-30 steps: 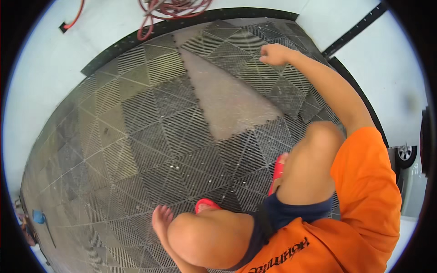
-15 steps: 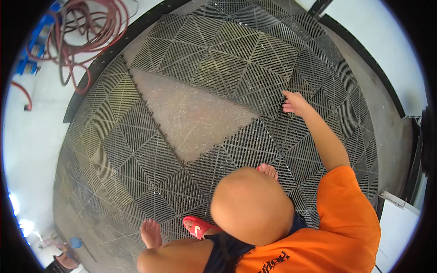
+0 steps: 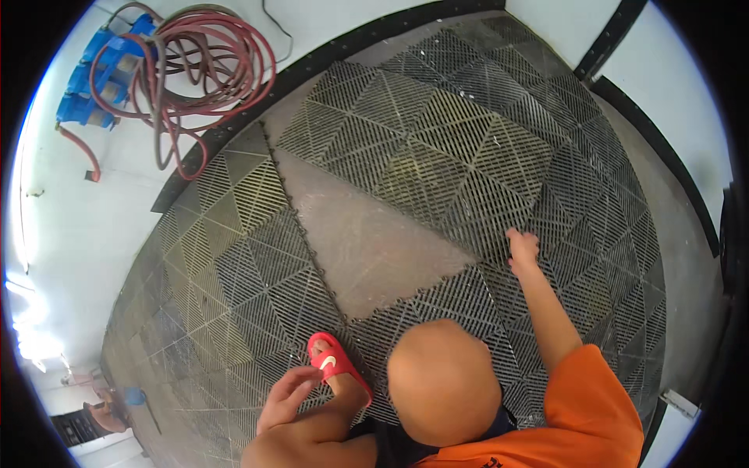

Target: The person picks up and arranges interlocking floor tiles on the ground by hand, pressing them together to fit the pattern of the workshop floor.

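now the person crouches on a floor of dark grid tiles (image 3: 234,257). the right hand (image 3: 521,248) reaches forward and rests on the corner of the grid tile panel (image 3: 437,148), right at the edge of the bare concrete patch (image 3: 367,242) where tiles are missing. its fingers are bent down on the tile edge, close together; whether they grip under the edge i cannot tell. the left hand (image 3: 287,394) is low at the left, near the red sandal (image 3: 331,360) and just touching it, with fingers loosely spread and holding nothing. the bent knee (image 3: 441,382) is between the two arms. a coil of red hose (image 3: 211,70) lies far behind on the light floor, beside a blue object (image 3: 97,74).
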`<act>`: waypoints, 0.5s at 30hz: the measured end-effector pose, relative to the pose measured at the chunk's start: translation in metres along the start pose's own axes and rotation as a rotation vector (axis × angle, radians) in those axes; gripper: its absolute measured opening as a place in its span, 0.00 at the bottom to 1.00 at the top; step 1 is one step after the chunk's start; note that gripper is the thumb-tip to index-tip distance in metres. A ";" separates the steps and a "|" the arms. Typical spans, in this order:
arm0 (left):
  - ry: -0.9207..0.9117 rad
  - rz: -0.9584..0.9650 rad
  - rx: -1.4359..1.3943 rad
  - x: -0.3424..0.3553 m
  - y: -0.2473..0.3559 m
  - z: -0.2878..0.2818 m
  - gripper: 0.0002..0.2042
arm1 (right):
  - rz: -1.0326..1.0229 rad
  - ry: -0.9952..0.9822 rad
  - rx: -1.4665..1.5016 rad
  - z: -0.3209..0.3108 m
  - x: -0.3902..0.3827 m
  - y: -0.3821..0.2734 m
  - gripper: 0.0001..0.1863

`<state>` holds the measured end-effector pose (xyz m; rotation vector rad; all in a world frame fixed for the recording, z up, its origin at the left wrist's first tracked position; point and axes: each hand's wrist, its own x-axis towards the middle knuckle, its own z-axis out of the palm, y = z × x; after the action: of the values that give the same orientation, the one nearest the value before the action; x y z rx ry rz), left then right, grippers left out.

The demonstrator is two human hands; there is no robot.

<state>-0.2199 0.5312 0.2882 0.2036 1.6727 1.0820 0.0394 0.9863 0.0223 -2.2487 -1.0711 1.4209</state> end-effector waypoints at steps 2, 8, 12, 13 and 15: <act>-0.099 -0.064 -0.025 0.014 0.003 -0.009 0.16 | 0.096 0.037 -0.017 0.000 -0.029 -0.007 0.40; -0.333 -0.081 0.102 0.071 -0.010 -0.029 0.16 | 0.106 -0.286 0.575 -0.016 -0.049 0.003 0.23; -0.386 -0.172 0.097 0.137 -0.022 -0.022 0.17 | -0.030 -0.183 0.529 -0.014 -0.078 -0.008 0.25; -0.339 -0.200 0.049 0.146 -0.024 -0.024 0.17 | -0.037 -0.176 0.532 -0.009 -0.097 -0.018 0.25; -0.354 -0.197 0.005 0.176 -0.041 -0.026 0.16 | -0.184 -0.108 0.546 -0.005 -0.137 -0.041 0.29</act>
<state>-0.2979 0.6012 0.1384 0.2150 1.3473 0.8396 -0.0079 0.9180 0.1387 -1.6646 -0.7712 1.5391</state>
